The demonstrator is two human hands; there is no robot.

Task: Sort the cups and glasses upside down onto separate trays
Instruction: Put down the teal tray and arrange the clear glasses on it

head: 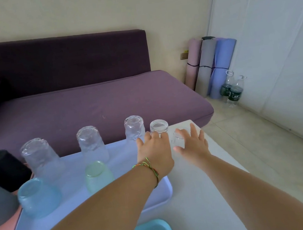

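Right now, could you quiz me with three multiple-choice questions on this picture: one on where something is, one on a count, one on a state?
1. Where does the green glass stand? A on the sofa; B on the lavender tray; C on the floor.
2. How many tall textured clear glasses are there? A one; B five; C three.
3. How does the blue glass stand? A upside down; B on its side; C upright.
Answers: 1 B, it sits within the tray's rim. 2 C, three line the tray's far edge. 3 A, its base faces up.
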